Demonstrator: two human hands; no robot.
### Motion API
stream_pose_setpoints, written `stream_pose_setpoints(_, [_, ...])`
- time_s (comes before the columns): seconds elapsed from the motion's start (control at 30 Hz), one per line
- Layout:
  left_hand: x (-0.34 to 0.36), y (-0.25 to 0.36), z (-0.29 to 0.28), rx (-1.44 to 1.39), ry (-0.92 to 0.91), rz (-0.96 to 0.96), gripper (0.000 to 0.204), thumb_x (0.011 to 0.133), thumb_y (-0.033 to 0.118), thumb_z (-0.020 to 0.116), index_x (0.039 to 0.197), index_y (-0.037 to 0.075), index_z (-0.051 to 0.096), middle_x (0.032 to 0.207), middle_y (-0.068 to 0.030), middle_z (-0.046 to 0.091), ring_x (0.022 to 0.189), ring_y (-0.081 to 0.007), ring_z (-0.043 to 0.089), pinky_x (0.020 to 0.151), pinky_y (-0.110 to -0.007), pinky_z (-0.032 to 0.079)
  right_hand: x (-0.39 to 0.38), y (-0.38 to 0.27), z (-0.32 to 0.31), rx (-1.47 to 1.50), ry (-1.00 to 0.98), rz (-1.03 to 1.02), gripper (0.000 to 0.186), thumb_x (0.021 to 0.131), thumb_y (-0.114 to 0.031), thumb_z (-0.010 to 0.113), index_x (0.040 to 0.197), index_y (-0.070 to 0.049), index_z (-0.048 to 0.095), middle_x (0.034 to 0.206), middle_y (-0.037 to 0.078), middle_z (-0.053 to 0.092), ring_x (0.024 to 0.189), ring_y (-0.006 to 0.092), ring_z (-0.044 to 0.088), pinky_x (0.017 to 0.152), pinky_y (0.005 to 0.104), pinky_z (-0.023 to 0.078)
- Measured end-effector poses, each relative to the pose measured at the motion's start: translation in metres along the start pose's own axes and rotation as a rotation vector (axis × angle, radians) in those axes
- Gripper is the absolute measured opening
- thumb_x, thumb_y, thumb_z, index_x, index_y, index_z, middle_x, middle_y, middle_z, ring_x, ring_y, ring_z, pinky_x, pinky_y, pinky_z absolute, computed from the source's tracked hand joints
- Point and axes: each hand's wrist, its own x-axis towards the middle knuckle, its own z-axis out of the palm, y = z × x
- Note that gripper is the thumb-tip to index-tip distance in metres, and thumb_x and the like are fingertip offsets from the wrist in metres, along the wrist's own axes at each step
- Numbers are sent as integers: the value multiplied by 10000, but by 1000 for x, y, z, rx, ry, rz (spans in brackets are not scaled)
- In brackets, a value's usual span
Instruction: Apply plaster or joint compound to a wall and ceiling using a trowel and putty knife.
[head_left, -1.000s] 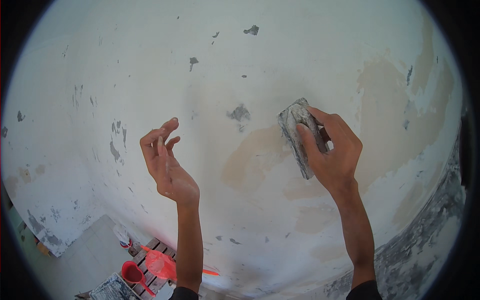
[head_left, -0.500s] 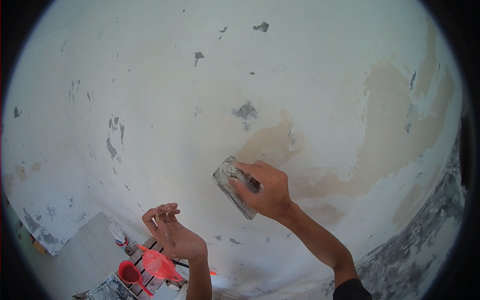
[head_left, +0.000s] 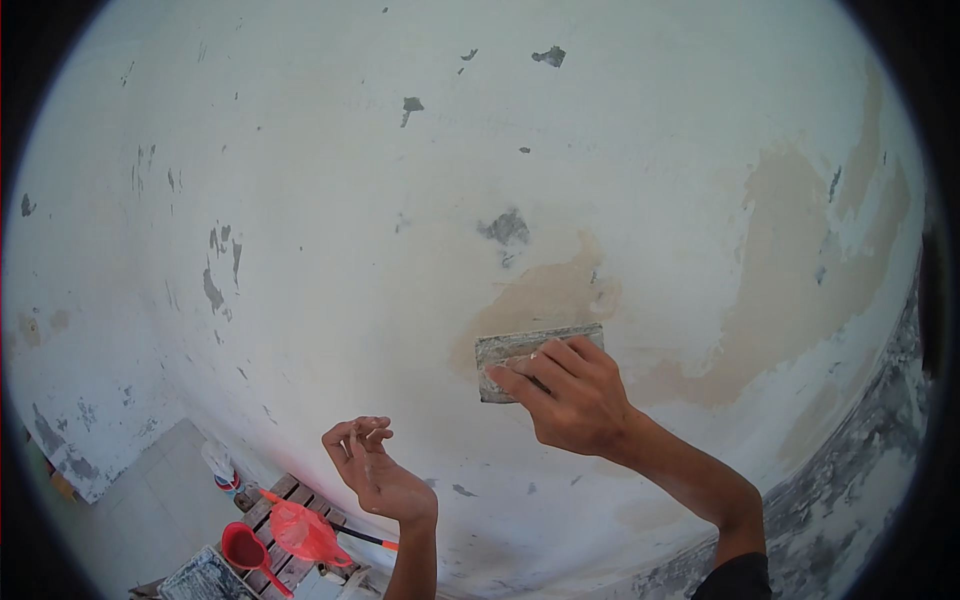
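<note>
A pale wall [head_left: 330, 180] fills most of the view, with grey bare spots and a damp-looking tan patch [head_left: 540, 292] near the middle. My right hand [head_left: 580, 395] grips the handle of a rectangular plastering trowel [head_left: 492, 352], its plate crusted with dried plaster. The trowel lies against the wall at the lower edge of the tan patch, its long side nearly level. Lower and to the left, my left hand [head_left: 385, 475] is raised in front of the wall, holding nothing, with loosely bent fingers apart and smears on their tips.
At the lower left, a red dipper [head_left: 245, 548] and a red plastic item [head_left: 305, 532] rest on a slatted wooden platform [head_left: 290, 575]. A plaster-smeared board [head_left: 205, 577] lies beside them. Rough grey wall surface [head_left: 840, 510] runs along the lower right.
My right hand has moved the trowel to the right and turned it from a steep slant to nearly level. My left hand has shifted right and slightly down. The view has shifted slightly.
</note>
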Motion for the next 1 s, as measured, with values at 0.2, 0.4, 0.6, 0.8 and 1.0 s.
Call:
stream_pose_setpoints(0.2, [-11, 0, 7, -1, 16, -58, 239, 956, 234, 448, 1067, 32, 510, 971, -77, 529, 905, -203, 561, 812, -332, 405, -9, 10, 3, -94, -108, -58, 254, 768, -28, 667, 1001, -103, 732, 826, -8, 631, 809, 162, 582, 693, 324, 435])
stream_pose_setpoints(0.4, [-27, -4, 4, 0, -11, -137, 204, 959, 215, 475, 1079, 55, 509, 953, -58, 546, 932, -189, 557, 816, -311, 403, 4, 13, -9, -189, 51, -12, 286, 726, -8, 690, 983, -120, 750, 822, -26, 651, 754, 161, 569, 685, 317, 423])
stream_pose_setpoints(0.6, [-82, -5, -22, -20, 80, -288, 203, 965, 210, 481, 1091, 51, 489, 934, -57, 517, 866, -184, 538, 806, -322, 398, -18, -21, -22, 406, -101, 295, 273, 744, -40, 731, 1013, -82, 725, 890, 44, 651, 824, 194, 593, 737, 325, 470])
stream_pose_setpoints(0.8, [-151, 11, -42, 11, -160, -505, 393, 911, 162, 499, 1254, -25, 454, 1143, -128, 527, 1032, -203, 507, 954, -327, 372, -69, -95, 29, 1975, 636, 1263, 431, 917, -89, 658, 1300, 39, 509, 1198, 106, 649, 1068, 216, 658, 933, 377, 541])
stream_pose_setpoints(1.0, [-187, -4, -137, 541, -128, -203, 506, 958, 44, 435, 1443, -64, 341, 1399, -158, 450, 1284, -252, 453, 1110, -348, 315, -97, -206, 84, 2296, 453, 1524, 491, 955, -185, 603, 1386, -21, 436, 1302, 131, 589, 1206, 238, 586, 1012, 424, 493])
